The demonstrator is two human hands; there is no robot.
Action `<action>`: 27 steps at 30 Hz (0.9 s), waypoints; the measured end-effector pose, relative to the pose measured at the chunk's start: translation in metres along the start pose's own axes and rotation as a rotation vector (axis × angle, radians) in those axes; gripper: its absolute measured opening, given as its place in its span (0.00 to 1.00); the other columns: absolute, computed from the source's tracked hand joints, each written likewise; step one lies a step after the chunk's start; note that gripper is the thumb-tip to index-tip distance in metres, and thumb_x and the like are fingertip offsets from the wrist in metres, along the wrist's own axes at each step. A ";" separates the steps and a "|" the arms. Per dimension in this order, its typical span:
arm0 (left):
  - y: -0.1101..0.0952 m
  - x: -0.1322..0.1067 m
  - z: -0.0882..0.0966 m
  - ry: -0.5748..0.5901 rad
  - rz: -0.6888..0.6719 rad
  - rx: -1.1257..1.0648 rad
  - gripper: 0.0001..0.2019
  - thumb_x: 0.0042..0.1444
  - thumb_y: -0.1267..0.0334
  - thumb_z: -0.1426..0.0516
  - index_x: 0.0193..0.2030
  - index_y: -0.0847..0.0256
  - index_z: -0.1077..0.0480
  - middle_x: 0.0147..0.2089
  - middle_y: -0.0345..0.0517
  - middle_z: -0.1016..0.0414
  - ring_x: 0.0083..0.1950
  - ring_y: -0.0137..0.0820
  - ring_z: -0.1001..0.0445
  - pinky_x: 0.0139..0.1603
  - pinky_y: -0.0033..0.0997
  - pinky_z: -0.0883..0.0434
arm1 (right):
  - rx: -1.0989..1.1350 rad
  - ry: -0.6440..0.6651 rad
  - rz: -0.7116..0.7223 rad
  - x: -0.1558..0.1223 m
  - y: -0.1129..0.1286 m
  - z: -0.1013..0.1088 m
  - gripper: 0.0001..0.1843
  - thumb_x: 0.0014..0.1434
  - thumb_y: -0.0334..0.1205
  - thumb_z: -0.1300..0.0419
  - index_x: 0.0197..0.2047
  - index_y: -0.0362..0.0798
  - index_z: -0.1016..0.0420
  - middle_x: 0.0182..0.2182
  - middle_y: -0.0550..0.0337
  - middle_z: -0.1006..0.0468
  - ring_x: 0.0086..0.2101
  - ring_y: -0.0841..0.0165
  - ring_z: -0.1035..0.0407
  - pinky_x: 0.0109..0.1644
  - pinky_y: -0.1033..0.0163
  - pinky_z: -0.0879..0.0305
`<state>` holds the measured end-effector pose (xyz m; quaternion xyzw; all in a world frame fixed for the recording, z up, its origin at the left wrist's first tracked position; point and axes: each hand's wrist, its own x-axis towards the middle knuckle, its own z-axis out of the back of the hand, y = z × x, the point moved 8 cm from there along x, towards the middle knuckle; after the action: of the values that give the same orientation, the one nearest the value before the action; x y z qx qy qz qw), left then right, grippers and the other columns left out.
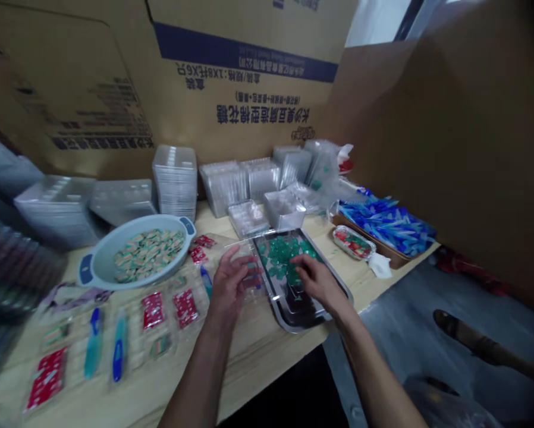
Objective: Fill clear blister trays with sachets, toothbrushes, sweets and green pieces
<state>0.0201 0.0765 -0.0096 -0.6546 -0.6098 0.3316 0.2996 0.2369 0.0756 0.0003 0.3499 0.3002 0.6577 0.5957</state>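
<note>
My left hand [236, 278] curls its fingers and thumb around the left side of a clear plastic tray [273, 297], which overlaps the near-left edge of a metal tray [289, 321]. Shiny green translucent pieces [279, 251] lie scattered in the metal tray. Over their right side, my right hand [316, 282] has its fingertips pinched together; what is between them is hidden. Left of my hands, filled clear trays lie on the table with red patterned packets [185, 308], blue-and-teal pen-shaped items [119, 346] and small striped pieces [160, 346].
A pale blue basin [101, 267] full of striped pieces stands at left. Stacks of clear trays [175, 184] line the cardboard wall [258, 89]. On the right are a box of blue items [387, 229], a small oval dish [354, 242] and the table edge.
</note>
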 end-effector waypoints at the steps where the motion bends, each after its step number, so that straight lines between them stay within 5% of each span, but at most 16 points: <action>1: -0.002 -0.002 0.001 -0.028 -0.021 0.007 0.33 0.47 0.66 0.31 0.60 0.56 0.36 0.44 0.44 0.19 0.36 0.35 0.18 0.33 0.32 0.22 | 0.137 -0.017 0.009 0.005 0.004 0.001 0.12 0.61 0.41 0.46 0.45 0.48 0.26 0.28 0.62 0.28 0.28 0.67 0.35 0.33 0.63 0.41; 7: -0.020 -0.006 0.015 -0.122 -0.088 0.028 0.28 0.50 0.62 0.33 0.58 0.58 0.33 0.48 0.48 0.21 0.39 0.35 0.19 0.34 0.31 0.22 | 0.627 0.086 0.052 0.032 0.055 -0.022 0.19 0.55 0.52 0.34 0.46 0.50 0.24 0.27 0.65 0.31 0.28 0.70 0.37 0.31 0.64 0.41; 12: -0.033 -0.008 0.028 -0.202 -0.174 0.048 0.34 0.53 0.61 0.34 0.66 0.53 0.41 0.54 0.50 0.24 0.41 0.34 0.19 0.34 0.29 0.22 | 0.713 0.234 0.123 0.063 0.097 -0.052 0.17 0.56 0.54 0.35 0.40 0.50 0.26 0.25 0.65 0.30 0.26 0.70 0.36 0.31 0.64 0.40; 15: -0.039 -0.011 0.032 -0.269 -0.275 0.124 0.43 0.55 0.62 0.35 0.72 0.40 0.52 0.66 0.50 0.33 0.41 0.31 0.19 0.34 0.28 0.22 | 0.662 0.182 0.211 0.071 0.108 -0.066 0.18 0.57 0.53 0.36 0.45 0.51 0.28 0.26 0.67 0.31 0.27 0.69 0.35 0.32 0.64 0.38; 17: -0.040 -0.012 0.029 -0.275 -0.303 0.215 0.37 0.58 0.62 0.37 0.71 0.39 0.46 0.71 0.49 0.38 0.42 0.31 0.19 0.34 0.27 0.22 | 0.623 0.125 0.255 0.070 0.108 -0.076 0.16 0.58 0.51 0.37 0.45 0.52 0.28 0.26 0.67 0.31 0.28 0.70 0.36 0.33 0.65 0.38; 21: -0.034 -0.011 0.026 -0.283 -0.241 0.348 0.16 0.61 0.61 0.40 0.56 0.54 0.27 0.62 0.49 0.27 0.43 0.32 0.21 0.36 0.27 0.23 | 0.641 0.004 0.247 0.062 0.097 -0.089 0.11 0.59 0.47 0.37 0.41 0.51 0.27 0.30 0.64 0.28 0.31 0.69 0.34 0.35 0.65 0.37; 27: -0.033 -0.008 0.029 -0.315 -0.233 0.423 0.17 0.56 0.56 0.35 0.49 0.61 0.22 0.46 0.50 0.20 0.40 0.33 0.22 0.37 0.28 0.25 | 0.678 0.018 0.267 0.052 0.099 -0.097 0.08 0.60 0.46 0.37 0.40 0.51 0.25 0.37 0.59 0.24 0.39 0.66 0.29 0.44 0.62 0.32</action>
<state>-0.0235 0.0705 -0.0004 -0.4436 -0.6372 0.5123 0.3672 0.0985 0.1185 0.0300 0.5581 0.4581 0.5958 0.3519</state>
